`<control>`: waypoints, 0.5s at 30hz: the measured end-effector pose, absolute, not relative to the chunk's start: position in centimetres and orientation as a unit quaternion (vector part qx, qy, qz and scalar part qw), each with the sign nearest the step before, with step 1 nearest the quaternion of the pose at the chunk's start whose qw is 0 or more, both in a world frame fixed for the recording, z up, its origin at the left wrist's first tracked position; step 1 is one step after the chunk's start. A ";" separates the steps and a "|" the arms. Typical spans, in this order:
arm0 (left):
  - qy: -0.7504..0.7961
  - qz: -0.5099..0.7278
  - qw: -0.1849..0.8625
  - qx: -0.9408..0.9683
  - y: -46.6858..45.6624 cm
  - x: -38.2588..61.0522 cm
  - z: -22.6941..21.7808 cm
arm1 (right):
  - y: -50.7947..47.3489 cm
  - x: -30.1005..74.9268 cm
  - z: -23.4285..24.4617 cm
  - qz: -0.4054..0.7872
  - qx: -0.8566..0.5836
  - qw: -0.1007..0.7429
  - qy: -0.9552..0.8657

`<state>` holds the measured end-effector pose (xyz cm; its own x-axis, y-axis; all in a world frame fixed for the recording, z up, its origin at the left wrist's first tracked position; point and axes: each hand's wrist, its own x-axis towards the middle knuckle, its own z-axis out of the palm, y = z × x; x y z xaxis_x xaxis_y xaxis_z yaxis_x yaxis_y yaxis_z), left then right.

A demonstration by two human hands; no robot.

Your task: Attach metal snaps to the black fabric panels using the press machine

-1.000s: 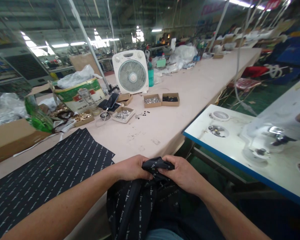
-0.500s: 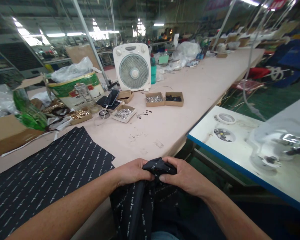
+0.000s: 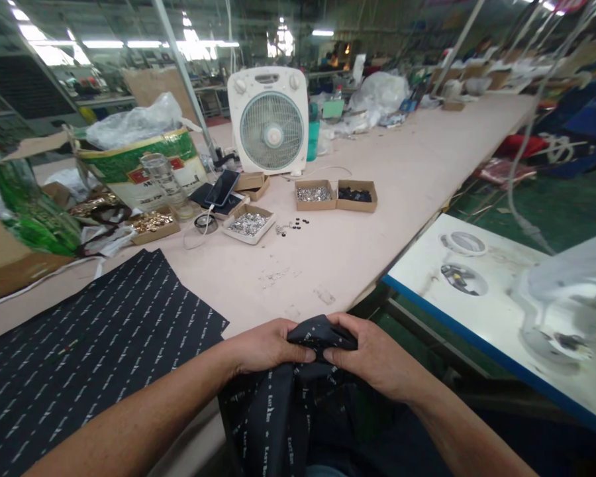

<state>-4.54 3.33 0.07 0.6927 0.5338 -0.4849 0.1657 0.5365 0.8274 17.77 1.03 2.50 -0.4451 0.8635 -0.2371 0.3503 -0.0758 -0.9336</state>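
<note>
Black cloth (image 3: 289, 405) bunches between left hand (image 3: 264, 346) and right hand (image 3: 375, 354).

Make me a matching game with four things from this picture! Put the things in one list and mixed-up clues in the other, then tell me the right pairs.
Things
1. fan
2. phone
3. bunched dark cloth
4. machine table

Clues
A. pinched between the left hand and the right hand
B. white top, edged in blue
C. white and standing upright
D. dark screen, with a thin white cord at one end

Right pairs: 1-C, 2-D, 3-A, 4-B
</note>
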 end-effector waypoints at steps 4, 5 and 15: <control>0.386 0.115 0.805 0.436 3.6 -4.5 -0.2 | 1.6 17.7 2.1 0.576 -0.484 0.237 -0.614; 0.388 0.119 0.805 0.433 3.6 -4.4 -0.3 | 1.7 17.7 2.0 0.580 -0.488 0.238 -0.608; 0.394 0.251 0.766 0.442 2.4 -2.2 -2.1 | 4.0 18.8 3.1 0.623 -0.457 0.181 -0.609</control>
<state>-2.21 2.39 -2.07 0.5633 0.7328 -0.3817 -0.0353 0.4829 0.8750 18.81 3.99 3.07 -0.5169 0.7822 -0.3477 0.3305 -0.1923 -0.9240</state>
